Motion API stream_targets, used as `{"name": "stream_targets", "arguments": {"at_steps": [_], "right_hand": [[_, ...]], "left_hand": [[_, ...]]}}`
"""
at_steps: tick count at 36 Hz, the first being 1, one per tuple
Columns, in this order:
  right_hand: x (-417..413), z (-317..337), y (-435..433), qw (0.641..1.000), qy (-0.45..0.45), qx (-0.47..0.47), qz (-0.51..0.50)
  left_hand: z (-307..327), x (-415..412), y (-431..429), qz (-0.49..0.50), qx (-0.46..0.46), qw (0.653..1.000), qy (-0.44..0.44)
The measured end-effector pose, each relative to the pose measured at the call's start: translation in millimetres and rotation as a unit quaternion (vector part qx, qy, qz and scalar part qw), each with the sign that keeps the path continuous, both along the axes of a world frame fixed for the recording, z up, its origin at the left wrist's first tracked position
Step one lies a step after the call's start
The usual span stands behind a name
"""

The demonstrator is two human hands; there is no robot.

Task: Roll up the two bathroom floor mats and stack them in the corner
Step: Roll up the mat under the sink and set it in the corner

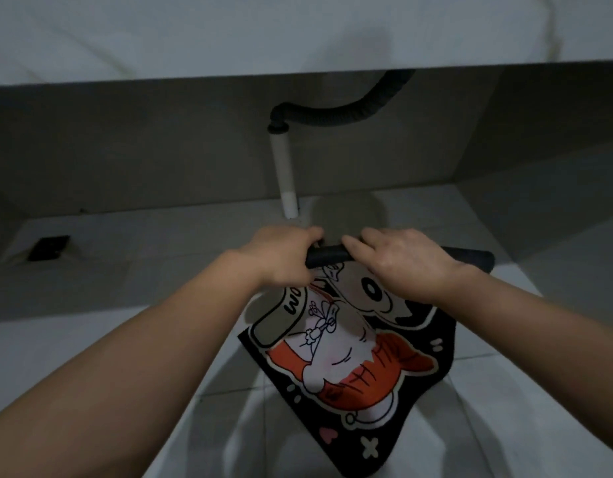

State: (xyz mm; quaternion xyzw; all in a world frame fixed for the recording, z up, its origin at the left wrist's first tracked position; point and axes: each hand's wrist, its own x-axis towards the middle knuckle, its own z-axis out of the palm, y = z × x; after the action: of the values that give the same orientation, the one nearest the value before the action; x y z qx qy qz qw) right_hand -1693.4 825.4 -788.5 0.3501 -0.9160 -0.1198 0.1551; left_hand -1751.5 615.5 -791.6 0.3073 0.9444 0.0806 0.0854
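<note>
Both hands on the roll, mat half wound on the tiled floor

Left hand (281,257) and right hand (401,262) clamp the mat's (350,357) dark rolled far edge (327,256) (fingertips hidden behind it); the print's lettering, partly covered, reads only "wo"; the near corner is cut off.

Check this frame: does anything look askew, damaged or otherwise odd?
Only the mat: it lies diagonal to the floor tile lines, so the black rolled edge under the left hand and right hand runs slanted. No damage or spill shows.
</note>
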Motion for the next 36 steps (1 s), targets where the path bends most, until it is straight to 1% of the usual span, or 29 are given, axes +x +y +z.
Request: {"name": "stream_targets", "arguments": {"at_steps": [3, 4, 7, 9, 10, 12, 13, 14, 17, 18, 20, 22, 23, 25, 26, 27, 28, 31, 32, 36], "right_hand": [[3.9, -1.8, 1.3, 1.000, 0.005, 0.023, 0.017], [3.4, -2.0, 1.3, 0.999, -0.005, 0.034, 0.014], [-2.6, 5.4, 1.9, 0.997, -0.059, 0.048, -0.030], [-7.7, 12.9, 3.9, 0.986, -0.144, -0.005, -0.087], [-9.6, 18.4, 4.3, 0.968, -0.210, -0.050, -0.124], [-11.7, 26.5, 3.3, 0.907, -0.347, -0.159, -0.177], [-12.9, 27.8, 2.4, 0.881, -0.388, -0.198, -0.184], [-14.3, 28.5, 1.4, 0.872, -0.398, -0.217, -0.183], [-19.2, 25.7, -0.4, 0.882, -0.379, -0.214, -0.183], [-19.3, 24.2, -2.2, 0.892, -0.364, -0.195, -0.183], [-18.7, 18.5, -6.2, 0.931, -0.293, -0.132, -0.175], [-18.2, 12.2, -8.3, 0.965, -0.205, -0.077, -0.143], [-18.3, 9.2, -8.2, 0.977, -0.170, -0.058, -0.119], [-19.0, 5.8, -8.6, 0.988, -0.129, -0.024, -0.081], [-19.2, 5.2, -9.1, 0.990, -0.123, -0.013, -0.072], [-20.0, 4.8, -10.2, 0.990, -0.121, -0.006, -0.069], [-20.7, 4.5, -11.2, 0.990, -0.120, 0.000, -0.070], [-21.7, 4.5, -12.0, 0.990, -0.109, 0.019, -0.092], [-22.0, 3.8, -10.9, 0.988, -0.111, 0.019, -0.102], [-23.9, 3.7, -6.5, 0.985, -0.119, 0.015, -0.124]], "left_hand": [[-3.1, 2.7, 3.0, -0.009, 0.011, 1.000, -0.012], [-4.3, 3.9, 4.2, -0.012, 0.010, 1.000, 0.001], [-8.2, 7.3, 7.9, -0.028, -0.004, 0.994, 0.103], [-10.0, 10.6, 11.7, -0.033, 0.002, 0.983, 0.181], [-9.3, 12.8, 14.2, -0.033, 0.014, 0.977, 0.209], [-5.8, 16.2, 18.3, -0.035, 0.041, 0.968, 0.244], [-4.5, 17.2, 19.6, -0.038, 0.049, 0.964, 0.257], [-3.6, 17.7, 20.2, -0.039, 0.051, 0.962, 0.267], [-3.0, 18.7, 19.3, -0.029, 0.035, 0.967, 0.249], [-3.0, 18.7, 18.9, -0.024, 0.026, 0.972, 0.234], [-1.0, 17.1, 18.2, -0.018, 0.000, 0.981, 0.191], [3.8, 13.1, 15.9, -0.012, -0.032, 0.993, 0.115], [6.6, 10.4, 14.2, -0.008, -0.045, 0.997, 0.069], [11.2, 6.4, 9.9, 0.004, -0.041, 0.999, -0.015], [11.8, 5.8, 8.0, 0.007, -0.031, 0.999, -0.035], [10.7, 6.0, 6.5, 0.006, -0.025, 0.999, -0.033], [8.5, 6.8, 5.7, 0.002, -0.024, 1.000, -0.009], [-0.6, 8.2, 5.7, -0.018, -0.035, 0.994, 0.103], [-3.8, 7.8, 6.1, -0.020, -0.031, 0.991, 0.129], [-14.2, 5.7, 8.1, -0.019, -0.009, 0.985, 0.173]]}}
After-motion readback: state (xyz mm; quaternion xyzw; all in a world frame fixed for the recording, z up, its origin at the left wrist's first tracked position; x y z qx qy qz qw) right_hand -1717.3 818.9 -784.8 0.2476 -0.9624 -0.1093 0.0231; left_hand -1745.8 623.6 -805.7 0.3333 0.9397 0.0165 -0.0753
